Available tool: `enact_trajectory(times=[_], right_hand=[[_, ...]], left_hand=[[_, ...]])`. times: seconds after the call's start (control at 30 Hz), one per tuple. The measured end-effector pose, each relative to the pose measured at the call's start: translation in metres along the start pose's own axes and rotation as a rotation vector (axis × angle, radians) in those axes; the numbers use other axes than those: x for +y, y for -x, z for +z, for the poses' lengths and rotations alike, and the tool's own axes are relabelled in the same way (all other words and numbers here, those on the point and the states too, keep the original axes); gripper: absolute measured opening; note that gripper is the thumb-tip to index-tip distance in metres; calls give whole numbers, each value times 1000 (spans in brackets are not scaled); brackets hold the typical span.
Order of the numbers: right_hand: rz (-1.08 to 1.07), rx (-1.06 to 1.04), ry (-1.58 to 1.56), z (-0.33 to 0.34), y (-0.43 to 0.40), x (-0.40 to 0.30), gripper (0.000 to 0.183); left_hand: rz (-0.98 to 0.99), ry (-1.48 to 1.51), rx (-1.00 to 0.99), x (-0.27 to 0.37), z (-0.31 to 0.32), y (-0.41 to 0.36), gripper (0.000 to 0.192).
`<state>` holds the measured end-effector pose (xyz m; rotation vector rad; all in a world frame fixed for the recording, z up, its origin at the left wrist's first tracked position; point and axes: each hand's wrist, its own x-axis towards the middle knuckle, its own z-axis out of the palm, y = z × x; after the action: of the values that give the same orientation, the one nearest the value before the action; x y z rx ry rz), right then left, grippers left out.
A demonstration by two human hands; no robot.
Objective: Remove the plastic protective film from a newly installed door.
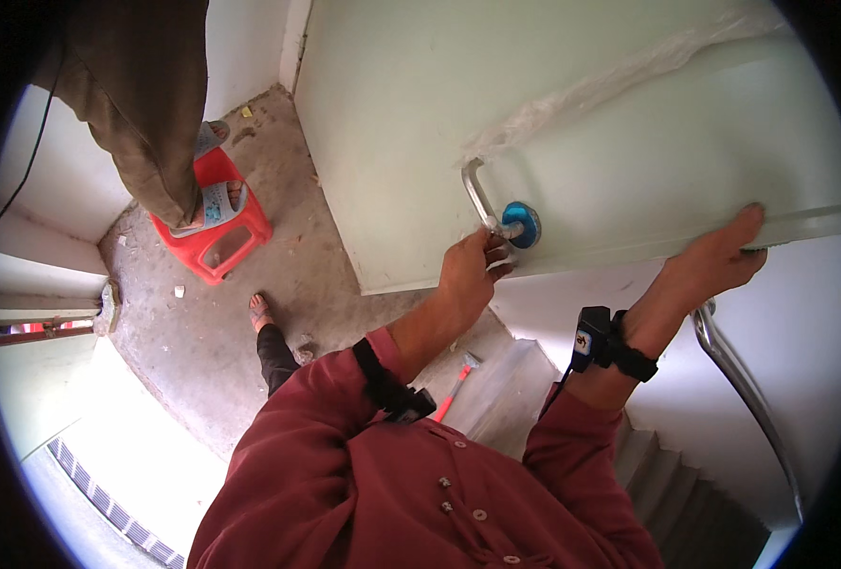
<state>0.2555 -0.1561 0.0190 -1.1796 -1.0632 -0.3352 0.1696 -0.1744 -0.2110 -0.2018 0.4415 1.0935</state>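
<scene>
Before me a pale green door leaf stands upright. Near its free edge sits a metal lever handle with a round base plate that looks covered in blue film. My left hand has its fingers curled at the neck of the lever, close to the door's edge; part of the grip is hidden. Farther along that edge, my right hand clasps the door, thumb on the green face and fingers behind. A crumpled strip of clear plastic film runs across the door face from beside the lever.
Another person's slippered feet stand on a red plastic stool at left. A red-handled scraper lies low near my body. Concrete stairs descend at lower right, beside a metal handrail. Small debris dots the floor.
</scene>
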Motion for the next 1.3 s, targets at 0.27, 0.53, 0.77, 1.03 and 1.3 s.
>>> enact_trajectory(times=[0.27,0.53,0.77,1.03,1.3], right_hand=[[-7,2,-30,1,-3,3,58],[-13,40,36,0,-7,9,60],[-1,31,-14,-1,-8,11,57],[-66,26,48,-4,-10,18,58],[-13,10,-24,-1,-8,9,54]], left_hand=[[-82,-18,231,10,17,-31,14],[-88,-11,299,6,5,-52,11],[227,-583,-164,-2,-24,-70,25],[118,-355,63,14,2,-53,11],[27,-14,317,10,-1,-75,7]])
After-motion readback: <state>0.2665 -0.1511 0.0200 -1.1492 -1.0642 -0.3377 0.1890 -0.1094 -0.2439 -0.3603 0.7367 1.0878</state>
